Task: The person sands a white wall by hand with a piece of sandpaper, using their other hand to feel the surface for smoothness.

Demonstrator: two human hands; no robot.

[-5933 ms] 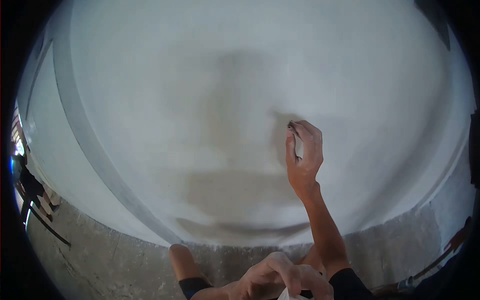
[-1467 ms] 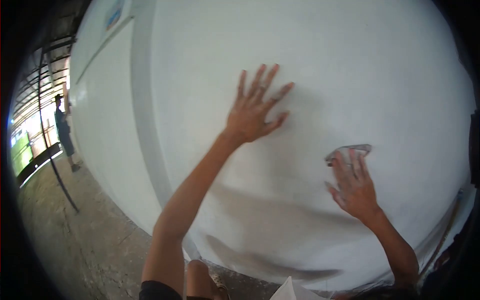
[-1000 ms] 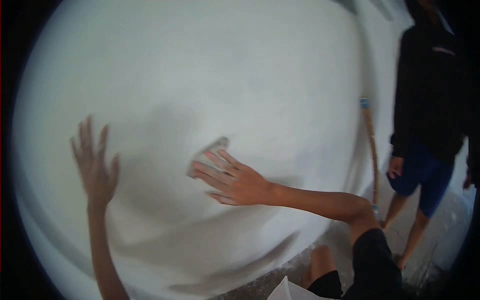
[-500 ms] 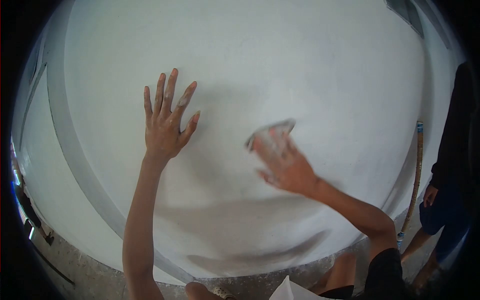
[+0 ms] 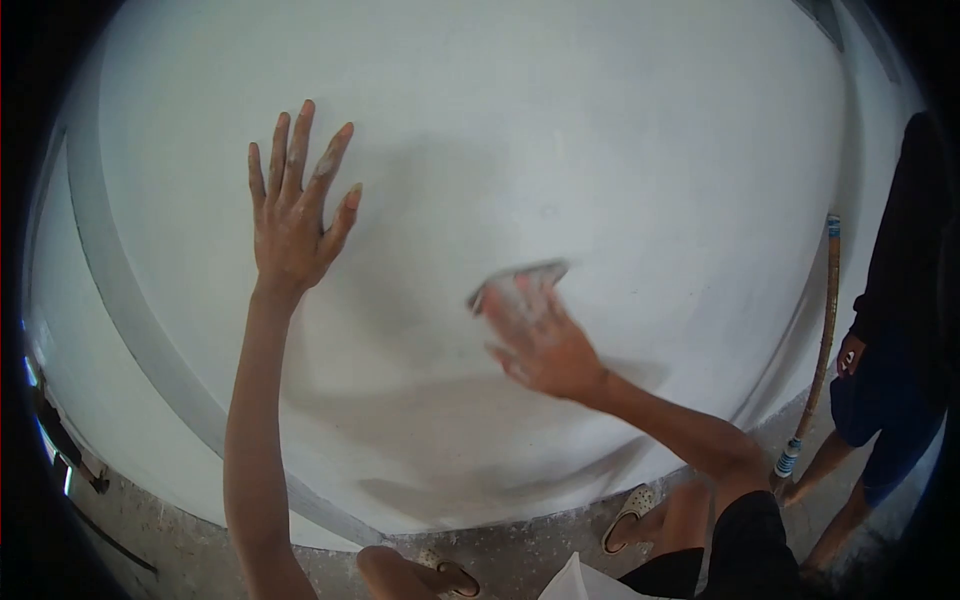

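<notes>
Fingers spread, my left hand (image 5: 290, 230) rests against the white wall (image 5: 660, 150), holding nothing. White dust marks its index finger. My right hand (image 5: 552, 350) lies lower and to the right, its fingers pressing a thin grey piece of what looks like sandpaper (image 5: 548, 273) to the wall. That hand is blurred by motion and its fingers are coated with white powder. The sheet's dark edge shows beyond the fingertips; the rest is under the hand.
A long pole (image 5: 828, 330) with blue-and-white bound ends leans at the right. Beside it stands another person (image 5: 900, 270) in dark clothes. My clog (image 5: 628, 518) is on the dusty concrete floor (image 5: 190, 560). A grey band (image 5: 95, 215) borders the wall's left.
The view has tilted down and right slightly, showing more floor. My right hand has slid down the wall with the sandpaper. My left hand stays spread against the wall.
</notes>
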